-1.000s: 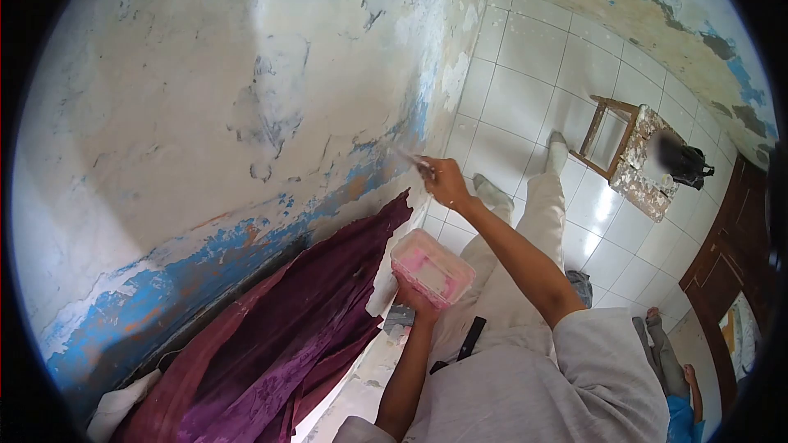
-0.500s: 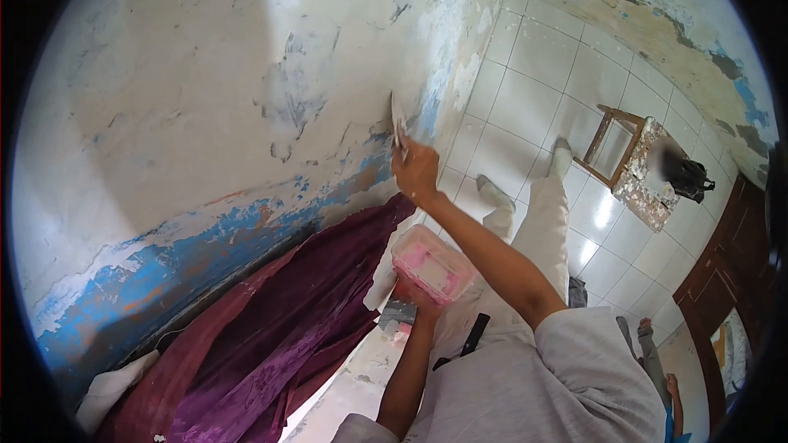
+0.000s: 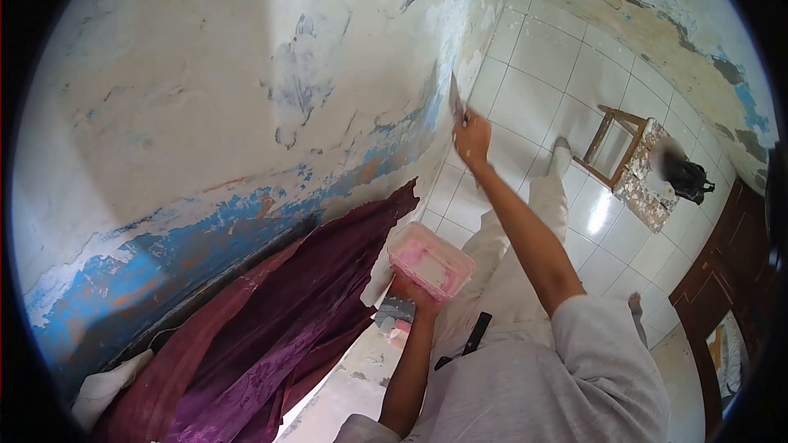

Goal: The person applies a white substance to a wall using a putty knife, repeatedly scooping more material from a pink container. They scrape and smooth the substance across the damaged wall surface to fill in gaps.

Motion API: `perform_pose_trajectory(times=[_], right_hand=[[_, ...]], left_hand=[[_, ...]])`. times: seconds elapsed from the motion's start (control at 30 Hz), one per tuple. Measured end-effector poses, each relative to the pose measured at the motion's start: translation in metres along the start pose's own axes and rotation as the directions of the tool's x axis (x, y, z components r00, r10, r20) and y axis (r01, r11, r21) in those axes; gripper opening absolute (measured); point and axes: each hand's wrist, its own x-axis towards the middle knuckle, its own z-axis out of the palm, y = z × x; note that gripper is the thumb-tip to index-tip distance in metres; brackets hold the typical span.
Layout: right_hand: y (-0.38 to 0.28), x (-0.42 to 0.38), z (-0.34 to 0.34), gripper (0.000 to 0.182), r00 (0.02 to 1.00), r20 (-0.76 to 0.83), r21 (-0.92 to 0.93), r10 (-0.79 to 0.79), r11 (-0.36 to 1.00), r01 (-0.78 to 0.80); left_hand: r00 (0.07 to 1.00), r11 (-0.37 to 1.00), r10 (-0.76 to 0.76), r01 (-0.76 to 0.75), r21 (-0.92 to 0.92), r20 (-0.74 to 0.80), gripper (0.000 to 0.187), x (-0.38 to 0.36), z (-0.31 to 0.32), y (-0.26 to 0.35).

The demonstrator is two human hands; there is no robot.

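Note:
My right hand (image 3: 472, 141) is closed around a putty knife (image 3: 455, 97), whose blade points up against the peeling wall (image 3: 197, 90) close to the corner. My left hand (image 3: 417, 295) grips a pink-tinted plastic tub (image 3: 457, 272) from below and the side, in front of my waist. Pale filler with pink smears lies inside the tub. Patches of bare blue paint and grey marks show on the wall around the knife.
A dark purple cloth (image 3: 304, 303) covers something along the wall's foot. On the tiled floor (image 3: 525, 123) stands a paint-spattered wooden stool (image 3: 644, 212) with a black bag (image 3: 688, 179) on it. A brown door (image 3: 718, 254) is at the right, with another person's foot (image 3: 635, 303) nearby.
My right hand has swept the putty knife to the right along the wall toward the corner. The tub stays nearly in place in my left hand. The other person has moved mostly out of view.

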Motion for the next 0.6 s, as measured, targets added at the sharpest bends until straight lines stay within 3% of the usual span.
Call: perform_pose_trajectory(times=[0.07, 0.13, 0.17, 0.23, 0.3, 0.37, 0.43, 0.53, 0.6], right_hand=[[-0.005, 0.029, 0.005, 0.028, 1.0, -0.009, 0.059, 0.02, 0.998, -0.019], [0.014, 0.032, 0.041, 0.028, 0.997, 0.035, 0.104, -0.074, 0.992, 0.07], [0.017, 0.029, 0.056, 0.029, 0.991, 0.054, 0.126, -0.124, 0.985, 0.117], [-0.009, -0.009, 0.06, 0.024, 0.995, 0.073, 0.1, -0.074, 0.993, 0.067], [-0.007, -0.058, 0.074, 0.018, 0.925, -0.102, 0.015, -0.365, 0.929, 0.369], [-0.034, -0.105, 0.051, 0.017, 0.967, 0.21, 0.166, -0.147, 0.98, 0.113], [-0.039, -0.132, 0.032, 0.02, 0.892, 0.451, 0.134, -0.013, 0.99, -0.053], [-0.012, -0.151, 0.009, 0.025, 0.832, 0.425, 0.414, -0.357, 0.894, 0.173], [0.022, -0.148, 0.017, 0.027, 0.911, 0.37, 0.522, -0.182, 0.852, -0.042]], left_hand=[[0.999, 1.0, 0.015, -0.015, 0.011, -0.03, 0.082, 0.0, -0.006, 0.0], [0.999, 1.0, 0.025, -0.025, 0.005, -0.044, 0.083, 0.001, -0.017, 0.001], [0.999, 1.0, 0.026, -0.027, -0.01, -0.043, 0.083, 0.004, -0.026, 0.001], [0.999, 0.999, 0.024, -0.025, -0.034, -0.036, 0.084, 0.008, -0.033, 0.0], [0.999, 0.999, 0.006, -0.007, -0.046, -0.036, 0.084, 0.007, -0.035, 0.001], [1.0, 0.999, -0.001, 0.0, -0.032, -0.019, 0.084, 0.011, -0.038, 0.001], [1.0, 1.0, -0.02, 0.019, -0.006, -0.018, 0.084, 0.013, -0.037, -0.001], [0.999, 0.999, -0.018, 0.019, 0.043, -0.034, 0.085, 0.013, -0.037, 0.004], [0.999, 0.999, 0.025, -0.024, 0.044, -0.023, 0.085, 0.014, -0.043, 0.005]])
